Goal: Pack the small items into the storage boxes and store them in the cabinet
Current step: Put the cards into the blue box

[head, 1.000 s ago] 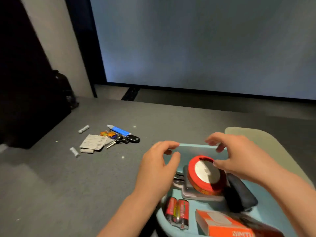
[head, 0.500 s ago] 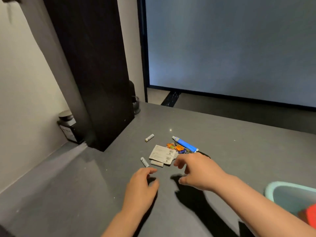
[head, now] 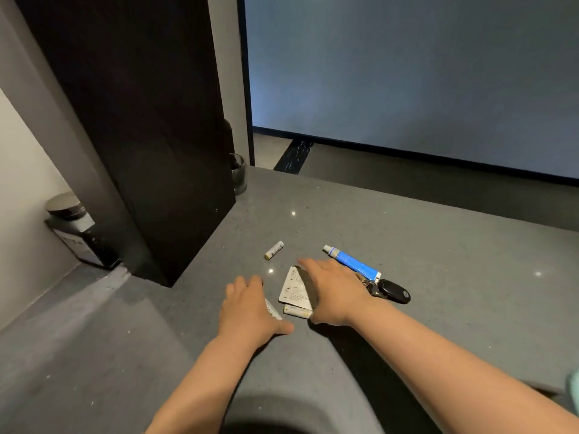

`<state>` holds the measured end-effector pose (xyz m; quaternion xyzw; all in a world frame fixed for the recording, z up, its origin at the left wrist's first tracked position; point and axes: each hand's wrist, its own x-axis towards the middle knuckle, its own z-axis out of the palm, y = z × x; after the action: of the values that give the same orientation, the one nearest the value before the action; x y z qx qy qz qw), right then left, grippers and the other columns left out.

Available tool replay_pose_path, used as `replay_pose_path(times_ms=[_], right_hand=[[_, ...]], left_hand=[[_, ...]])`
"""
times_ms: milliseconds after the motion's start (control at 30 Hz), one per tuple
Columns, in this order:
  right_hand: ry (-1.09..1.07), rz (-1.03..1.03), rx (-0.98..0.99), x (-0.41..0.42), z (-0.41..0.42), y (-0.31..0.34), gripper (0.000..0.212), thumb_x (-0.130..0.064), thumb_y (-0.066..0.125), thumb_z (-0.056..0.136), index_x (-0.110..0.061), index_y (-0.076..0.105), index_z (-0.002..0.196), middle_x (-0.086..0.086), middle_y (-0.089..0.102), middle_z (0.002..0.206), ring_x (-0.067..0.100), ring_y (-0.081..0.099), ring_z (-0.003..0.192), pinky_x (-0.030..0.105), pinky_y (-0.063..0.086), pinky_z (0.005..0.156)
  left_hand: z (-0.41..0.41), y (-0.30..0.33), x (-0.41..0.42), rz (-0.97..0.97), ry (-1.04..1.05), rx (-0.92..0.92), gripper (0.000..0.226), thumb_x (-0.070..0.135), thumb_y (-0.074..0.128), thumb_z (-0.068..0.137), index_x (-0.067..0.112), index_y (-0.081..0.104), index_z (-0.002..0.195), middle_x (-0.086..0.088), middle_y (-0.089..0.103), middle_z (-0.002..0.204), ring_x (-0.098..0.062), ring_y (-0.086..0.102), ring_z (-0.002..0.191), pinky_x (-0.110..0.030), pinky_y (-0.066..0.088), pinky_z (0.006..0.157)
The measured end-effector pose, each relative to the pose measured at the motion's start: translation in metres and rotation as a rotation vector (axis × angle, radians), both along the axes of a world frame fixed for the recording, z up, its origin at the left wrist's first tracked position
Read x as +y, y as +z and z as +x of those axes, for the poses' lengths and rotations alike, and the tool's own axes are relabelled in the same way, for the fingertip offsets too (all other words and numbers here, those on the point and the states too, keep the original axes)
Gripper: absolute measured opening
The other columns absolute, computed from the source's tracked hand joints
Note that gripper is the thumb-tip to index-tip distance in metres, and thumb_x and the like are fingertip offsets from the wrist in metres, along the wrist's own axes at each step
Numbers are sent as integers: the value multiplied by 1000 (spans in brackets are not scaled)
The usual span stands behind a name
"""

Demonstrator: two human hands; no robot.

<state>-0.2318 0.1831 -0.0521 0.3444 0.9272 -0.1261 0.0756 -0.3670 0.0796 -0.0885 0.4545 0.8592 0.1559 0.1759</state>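
Observation:
Small items lie on the grey counter [head: 438,252]. My right hand [head: 335,289] rests palm down over a white printed card [head: 293,288], covering its right part and some orange items. My left hand [head: 247,308] lies flat over a white battery [head: 273,310], of which only an end shows. A second white battery [head: 297,312] sits between the hands, below the card. A third white battery [head: 273,249] lies apart, farther back. A blue tube [head: 352,263] and a black car key [head: 393,291] lie to the right of my right hand. Neither hand is seen gripping anything.
A tall black cabinet panel [head: 150,136] stands at the left. A dark jar [head: 75,227] sits behind it by the wall, and a glass [head: 238,173] stands at its back corner. The teal storage box edge [head: 574,393] shows at the far right.
The view swung left from the teal box to the loose items. Both hands moved forward from the box and came down over the card and batteries.

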Motion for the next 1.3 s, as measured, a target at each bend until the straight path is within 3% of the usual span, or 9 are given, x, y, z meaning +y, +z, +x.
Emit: replay_pose_path(times_ms=[233,333,467,633,733,833,1033,1200,1300], right_hand=[[-79,56,96,-4,7,-5,93,-36,82,55,-23,34,133,2,47,122,23,39,114,32,36,88],[-152,25,151,-11,21,-7,98,-37,83,54,-26,30,136,1,46,124,23,40,117,33,38,91],[-289,28,282,-23,45,-10,101,-40,83,51,-29,31,137,-3,47,123,21,40,117,33,36,94],[-408,25,349,-32,70,-12,103,-37,81,50,-31,30,139,-6,46,124,18,37,114,30,36,89],[-431,3,340,-35,75,-11,105,-35,82,49,-30,29,140,-5,46,123,18,37,112,29,37,89],[-432,-23,319,-39,76,-12,107,-37,82,49,-31,28,141,-4,45,123,18,37,116,30,37,94],[-448,-88,266,-50,72,-13,97,-41,79,54,-29,31,137,-2,46,122,20,36,118,32,41,92],[-470,-96,219,-65,69,-19,85,-54,73,65,-23,33,133,2,40,126,22,34,122,31,38,94],[-428,-116,216,-66,74,-17,87,-62,71,66,-23,34,135,3,36,131,22,34,124,33,37,98]], left_hand=[[19,-12,-4,250,-12,-201,84,28,87,56,22,42,127,4,52,118,-16,48,111,-29,44,87],[31,-15,-4,286,-39,-221,89,35,89,51,23,44,126,5,52,116,-15,44,111,-27,41,88],[50,-22,0,361,-42,-116,87,54,82,51,25,48,125,9,47,119,-13,36,114,-21,33,88],[64,-30,6,383,-5,-22,62,61,76,56,32,57,108,13,45,110,-12,32,109,-23,25,83],[69,-33,4,445,6,-2,36,48,74,69,32,61,98,12,49,104,-13,36,106,-22,22,78],[65,-31,-2,460,-52,-25,27,34,70,73,29,63,99,13,53,104,-11,39,105,-20,25,80],[40,-17,-18,389,-224,-68,45,17,65,76,27,59,120,13,56,125,-8,44,112,-11,28,84],[25,-6,-24,167,-366,-165,89,26,79,67,27,34,143,10,31,149,-13,27,134,-15,18,105],[9,3,-21,-3,-487,-183,103,17,82,64,29,23,147,11,22,153,-13,20,136,-14,15,105]])
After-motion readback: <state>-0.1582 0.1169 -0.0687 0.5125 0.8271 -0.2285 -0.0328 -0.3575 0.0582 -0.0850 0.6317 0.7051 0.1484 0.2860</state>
